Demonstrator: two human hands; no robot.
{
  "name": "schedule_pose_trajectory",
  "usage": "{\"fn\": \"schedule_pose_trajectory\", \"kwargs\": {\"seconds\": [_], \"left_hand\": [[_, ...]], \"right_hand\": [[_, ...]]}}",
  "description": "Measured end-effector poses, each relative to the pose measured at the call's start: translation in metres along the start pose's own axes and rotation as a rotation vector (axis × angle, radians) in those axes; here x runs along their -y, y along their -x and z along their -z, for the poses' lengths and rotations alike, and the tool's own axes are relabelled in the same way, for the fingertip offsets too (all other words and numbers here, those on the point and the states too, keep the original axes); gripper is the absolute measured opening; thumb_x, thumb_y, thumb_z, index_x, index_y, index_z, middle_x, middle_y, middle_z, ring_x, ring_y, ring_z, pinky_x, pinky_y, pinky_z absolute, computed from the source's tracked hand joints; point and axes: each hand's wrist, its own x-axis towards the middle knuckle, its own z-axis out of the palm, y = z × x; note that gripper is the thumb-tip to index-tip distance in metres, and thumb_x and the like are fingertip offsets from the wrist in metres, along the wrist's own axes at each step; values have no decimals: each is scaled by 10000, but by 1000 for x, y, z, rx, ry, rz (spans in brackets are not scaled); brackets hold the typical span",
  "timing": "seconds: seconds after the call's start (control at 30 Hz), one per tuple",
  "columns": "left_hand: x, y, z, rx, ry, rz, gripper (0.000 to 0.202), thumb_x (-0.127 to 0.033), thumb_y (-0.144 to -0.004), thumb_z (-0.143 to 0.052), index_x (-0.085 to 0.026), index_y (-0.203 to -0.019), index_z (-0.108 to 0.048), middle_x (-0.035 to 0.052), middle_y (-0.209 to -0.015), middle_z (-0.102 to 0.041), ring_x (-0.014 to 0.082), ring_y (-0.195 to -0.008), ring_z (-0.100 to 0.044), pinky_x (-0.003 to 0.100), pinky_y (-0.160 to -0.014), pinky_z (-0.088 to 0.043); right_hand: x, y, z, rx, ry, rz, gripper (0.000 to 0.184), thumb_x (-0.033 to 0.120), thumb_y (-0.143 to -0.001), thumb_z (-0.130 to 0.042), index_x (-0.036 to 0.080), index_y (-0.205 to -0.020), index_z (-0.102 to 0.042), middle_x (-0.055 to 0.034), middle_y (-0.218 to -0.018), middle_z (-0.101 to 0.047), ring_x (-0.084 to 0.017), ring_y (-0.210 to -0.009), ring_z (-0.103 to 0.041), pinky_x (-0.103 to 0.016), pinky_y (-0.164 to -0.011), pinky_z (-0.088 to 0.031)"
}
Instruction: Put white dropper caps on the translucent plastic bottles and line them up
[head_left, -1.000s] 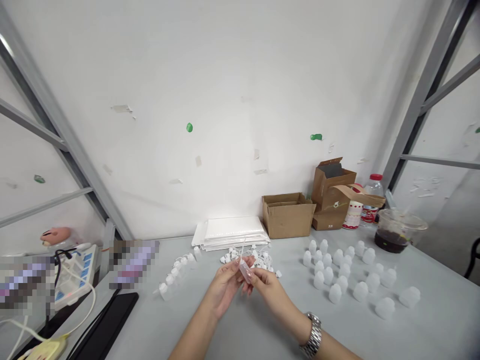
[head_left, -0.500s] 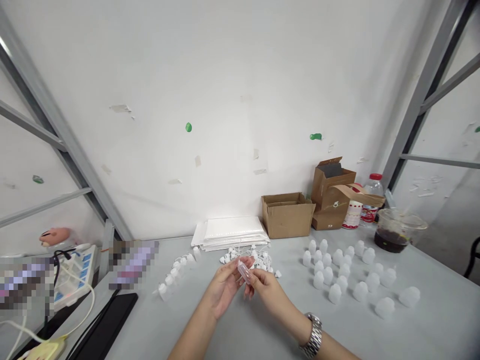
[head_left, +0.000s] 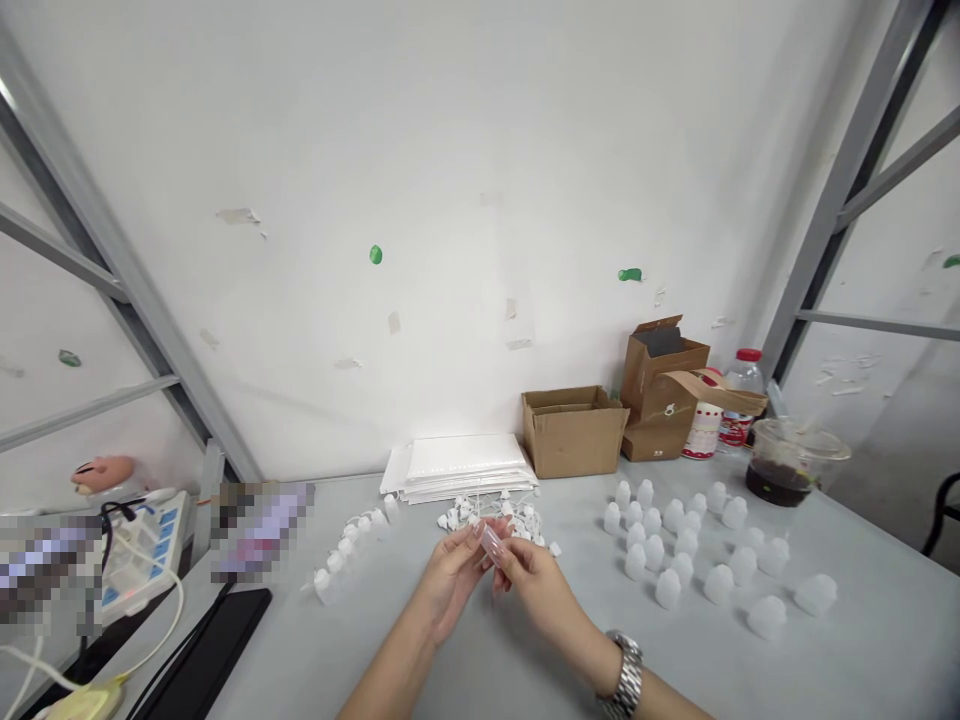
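"Where the white pieces stand at left, why a line?"

"Probably to keep them sorted, apart from the loose parts."

"Left hand?"

"Fingers bent about the vial's upper end; cannot tell whether they press. Perhaps steadying."

"Vial position?"

"Between both hands, tilted, in front of the parts. Right hand: thumb and forefinger pinch the lower end, presumably for control."

"Domes at right?"

"Grouped aside, likely out of the forearms' way."

Single head-worn view, facing forward and down, grey table near below, white wall ahead
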Motion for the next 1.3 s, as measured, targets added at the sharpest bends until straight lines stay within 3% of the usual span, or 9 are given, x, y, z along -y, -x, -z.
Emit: {"fn": "schedule_pose_trajectory", "kwargs": {"seconds": [0.1, 0.2, 0.4, 0.5, 0.67, 0.8, 0.9, 1.1, 1.3], "left_hand": [[-5, 2, 0, -15, 22, 34, 211, -290, -691, -653, -134, -830, -689, 116, -983, -673, 235, -1007, -558, 326, -839, -419], [-9, 2, 0, -50, 30, 39, 165, -260, -675, -669, -134, -778, -694, 106, -958, -682, 222, -1087, -514, 298, -900, -385], [-3, -2, 4, -97, 59, 31, 176, -252, -682, -662, -141, -816, -687, 109, -1025, -663, 209, -858, -596, 280, -643, -430], [1, -2, 3, -39, 92, 41, 165, -267, -710, -633, -145, -808, -684, 112, -992, -671, 198, -787, -598, 278, -599, -419], [0, 1, -1, -36, 75, 56, 172, -253, -706, -637, -150, -837, -678, 102, -1037, -657, 227, -980, -563, 302, -742, -448], [-5, 2, -5, -56, 66, 23, 253, -292, -703, -643, -137, -900, -673, 101, -990, -673, 205, -1013, -561, 296, -903, -390], [-8, 2, -6, -54, 34, 29, 320, -365, -719, -616, -124, -922, -669, 115, -944, -684, 210, -962, -583, 314, -896, -388], [-12, 3, -6, -85, 10, -1, 297, -298, -639, -701, -123, -878, -683, 101, -866, -691, 207, -891, -592, 309, -837, -399], [-10, 4, -4, -31, 48, 47, 252, -307, -687, -653, -148, -881, -677, 95, -895, -662, 197, -833, -584, 282, -682, -441]], "right_hand": [[-1, -1, 1, 156, -323, -98, 394, 526, -694, -589, 143, -605, -604, 38, -444, -482, -94, -454, -409, -244, -544, -337], [-1, -2, 0, 208, -481, -164, 379, 503, -682, -616, 125, -661, -632, 28, -463, -505, -84, -445, -416, -245, -546, -348], [5, -4, 0, 11, -187, -37, 330, 475, -600, -691, 157, -677, -645, 3, -612, -597, -133, -556, -514, -263, -583, -401], [4, -5, 3, 44, -225, -49, 321, 459, -642, -666, 149, -573, -618, 11, -539, -561, -120, -531, -486, -253, -569, -383], [-2, -4, 6, 243, -646, -195, 270, 365, -654, -696, 114, -587, -620, 1, -541, -552, -88, -517, -466, -245, -594, -378], [-3, -3, 5, 274, -860, -300, 238, 329, -666, -703, 100, -666, -640, -20, -589, -584, -103, -564, -530, -283, -679, -414], [-2, -2, 4, 283, -865, -301, 263, 340, -688, -686, 81, -718, -656, -34, -599, -595, -103, -564, -542, -271, -663, -414], [-2, -2, 3, 273, -858, -326, 266, 340, -682, -686, 77, -718, -665, -18, -556, -576, -86, -519, -513, -255, -631, -398], [2, -1, 1, 185, -656, -182, 306, 399, -641, -698, 96, -660, -667, -22, -542, -576, -93, -512, -470, -247, -590, -355]]}}
